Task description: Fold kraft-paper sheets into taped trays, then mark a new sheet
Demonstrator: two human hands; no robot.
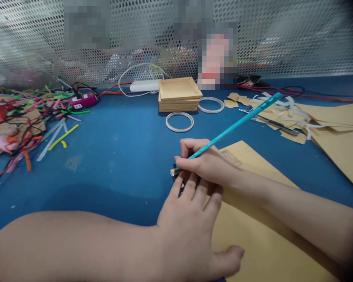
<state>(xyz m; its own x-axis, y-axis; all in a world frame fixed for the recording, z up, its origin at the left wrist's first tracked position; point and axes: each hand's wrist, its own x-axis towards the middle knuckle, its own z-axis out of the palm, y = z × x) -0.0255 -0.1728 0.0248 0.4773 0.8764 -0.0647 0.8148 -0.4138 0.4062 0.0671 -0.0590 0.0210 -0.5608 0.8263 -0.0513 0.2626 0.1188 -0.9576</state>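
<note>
A long turquoise pencil [235, 126] slants up to the right from my right hand [207, 162], whose thumb and fingers are closed round its lower end. My left hand [191, 223] lies with its fingers spread and thumb out, pressing on a kraft paper sheet [253, 239] and on a small dark-edged piece [176, 173]. That piece pokes out at the left of the fingertips; most of it is hidden by both hands. Near the right wrist, the paper bears a faint printed box. The pencil's tip is beside the small piece, partly hidden by the thumb.
Stacked wooden trays [180, 94] stand at the back, with two white tape rolls [179, 122] [211, 105] near them. Paper scraps, a craft knife [278, 126] and more kraft sheets [341, 137] lie right. Colourful strips, cables and a purple device [84, 100] are left. Behind rises perforated mesh.
</note>
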